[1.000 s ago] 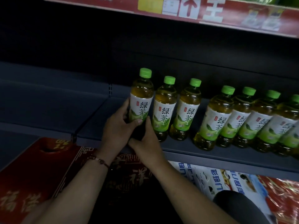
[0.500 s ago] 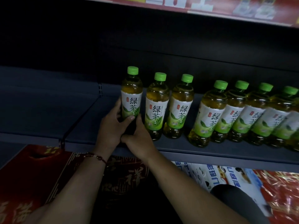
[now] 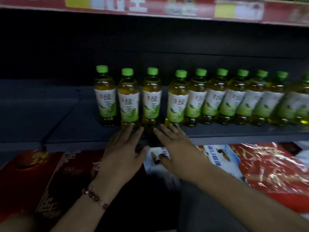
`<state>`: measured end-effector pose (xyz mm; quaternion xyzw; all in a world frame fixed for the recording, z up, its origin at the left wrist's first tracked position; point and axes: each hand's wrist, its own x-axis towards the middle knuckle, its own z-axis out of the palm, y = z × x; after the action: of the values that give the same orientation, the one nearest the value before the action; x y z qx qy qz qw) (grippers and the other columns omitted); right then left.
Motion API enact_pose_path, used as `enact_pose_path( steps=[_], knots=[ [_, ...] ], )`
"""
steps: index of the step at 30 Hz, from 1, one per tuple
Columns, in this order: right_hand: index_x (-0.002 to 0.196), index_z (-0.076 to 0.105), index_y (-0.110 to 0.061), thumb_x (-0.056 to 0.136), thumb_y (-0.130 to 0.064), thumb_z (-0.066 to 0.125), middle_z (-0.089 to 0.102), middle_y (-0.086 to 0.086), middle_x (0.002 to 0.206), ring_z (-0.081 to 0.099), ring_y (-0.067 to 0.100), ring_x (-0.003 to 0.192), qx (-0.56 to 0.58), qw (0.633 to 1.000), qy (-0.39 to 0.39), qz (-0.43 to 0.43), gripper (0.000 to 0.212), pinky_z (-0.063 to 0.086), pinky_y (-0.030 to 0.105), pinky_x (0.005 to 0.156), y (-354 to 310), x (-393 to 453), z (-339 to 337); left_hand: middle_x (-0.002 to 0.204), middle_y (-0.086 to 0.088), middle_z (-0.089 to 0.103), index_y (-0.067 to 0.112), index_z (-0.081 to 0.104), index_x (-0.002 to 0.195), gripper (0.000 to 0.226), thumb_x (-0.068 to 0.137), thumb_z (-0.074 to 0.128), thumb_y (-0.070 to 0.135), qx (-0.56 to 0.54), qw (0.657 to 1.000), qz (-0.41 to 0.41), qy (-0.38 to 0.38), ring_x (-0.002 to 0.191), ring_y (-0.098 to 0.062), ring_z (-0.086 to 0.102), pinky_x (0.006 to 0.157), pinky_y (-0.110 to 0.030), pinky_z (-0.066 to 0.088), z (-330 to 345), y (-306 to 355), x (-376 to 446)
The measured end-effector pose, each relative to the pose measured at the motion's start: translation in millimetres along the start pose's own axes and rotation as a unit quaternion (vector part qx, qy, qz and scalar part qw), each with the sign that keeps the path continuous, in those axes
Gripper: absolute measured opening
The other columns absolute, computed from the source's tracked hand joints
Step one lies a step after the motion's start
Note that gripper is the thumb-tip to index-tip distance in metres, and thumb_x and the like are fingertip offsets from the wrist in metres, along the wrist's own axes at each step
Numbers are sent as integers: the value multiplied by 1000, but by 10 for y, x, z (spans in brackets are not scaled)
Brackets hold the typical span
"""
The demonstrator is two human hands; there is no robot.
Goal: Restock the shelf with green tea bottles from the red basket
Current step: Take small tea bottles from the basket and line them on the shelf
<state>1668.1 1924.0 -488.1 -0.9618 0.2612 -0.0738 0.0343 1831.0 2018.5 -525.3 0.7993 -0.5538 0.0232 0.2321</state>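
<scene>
Green tea bottles, clear plastic with bright green caps and white-and-green labels, are the thing here, but nearest the camera come the two bare forearms reaching up from the bottom edge. The left wrist wears a beaded bracelet (image 3: 95,196) of reddish and pale beads. Under the arms lie dark red printed cartons (image 3: 41,174) on the left, a white-and-blue pack (image 3: 224,158) in the middle, and shiny red foil packaging (image 3: 275,168) on the right (all on the level below).

The left hand (image 3: 120,156) is flat with straight, slightly spread fingers, the tips at the front lip of the dark grey metal shelf (image 3: 66,131), just before the second bottle from the left (image 3: 128,99). The right hand (image 3: 175,148) is likewise flat, fingers straight and a little apart, tips near the foot of the fourth bottle (image 3: 178,99). Neither hand grips anything; whether the fingertips touch the bottles cannot be told.

The bottles stand upright in a row on the shelf, from the leftmost bottle (image 3: 105,96) to the right edge, tightly packed from the fourth onward, with a small gap after the third bottle (image 3: 151,96). Above runs a blurred red price strip (image 3: 150,7).
</scene>
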Motion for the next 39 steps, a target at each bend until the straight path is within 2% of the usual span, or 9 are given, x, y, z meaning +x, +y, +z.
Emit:
enact_pose_path(
  steps=[7,9,11,15,21,28,32,35,39],
  knots=[
    [157,3,-24,98,-41,47,-5,6,165,-8,30,152,-66,971,-32,226,76,-7,39,121,1159,-1545,-54,166,2,-4,39,12,156,74,92,31,71,16,975,194,-111,152,-24,0,122,-40,0,612,1604,26],
    [157,2,-26,96,-39,51,-6,6,165,-9,31,152,-59,953,-37,295,80,-6,40,121,1420,-2030,-55,166,-1,-2,38,15,156,73,93,39,67,9,958,252,-137,152,-27,3,123,-43,3,859,2112,-20],
    [158,4,-26,93,-37,54,-2,7,166,-3,34,152,-47,929,-40,364,82,-4,41,121,1656,-2507,-6,166,-7,6,35,21,155,74,91,40,67,22,935,320,-148,151,-32,12,122,-48,10,1087,2633,-120],
    [157,7,-27,93,-41,55,4,8,165,1,35,152,-34,875,-50,481,82,3,44,123,1996,-3478,142,166,-5,-4,35,8,157,77,93,40,65,16,883,419,-211,152,-29,0,123,-46,2,1545,3542,-461],
    [158,2,-24,96,-35,53,1,12,165,-2,39,150,26,791,-136,596,81,1,46,121,2396,-4576,667,166,-9,1,29,7,157,77,96,39,61,34,801,523,-288,151,-32,4,122,-50,6,2161,4432,-953],
    [158,2,-23,93,-33,60,-1,14,165,2,41,150,80,756,-242,603,88,5,52,120,2739,-5075,1630,166,-9,-2,28,5,157,75,98,40,58,55,757,552,-345,151,-31,-2,122,-51,3,2772,4539,-1183],
    [157,3,-18,92,-31,62,5,18,164,8,42,149,94,747,-278,597,89,9,53,120,3028,-5063,2052,166,-9,-3,28,5,157,74,98,40,57,55,758,543,-358,151,-32,-6,122,-52,-1,2969,4541,-1169],
    [157,15,-18,92,-32,63,20,15,161,19,37,147,96,764,-320,552,82,18,51,119,3220,-5044,2364,166,-9,0,27,9,157,74,98,41,56,50,759,538,-364,152,-31,-6,121,-47,-8,3079,4518,-1108],
    [157,13,-16,98,-35,49,15,13,162,16,32,149,37,751,-371,545,72,17,49,120,3329,-4989,2723,166,-7,-3,27,7,157,73,99,42,53,24,764,525,-374,151,-29,-13,113,-41,-19,3144,4517,-1082]
  ],
)
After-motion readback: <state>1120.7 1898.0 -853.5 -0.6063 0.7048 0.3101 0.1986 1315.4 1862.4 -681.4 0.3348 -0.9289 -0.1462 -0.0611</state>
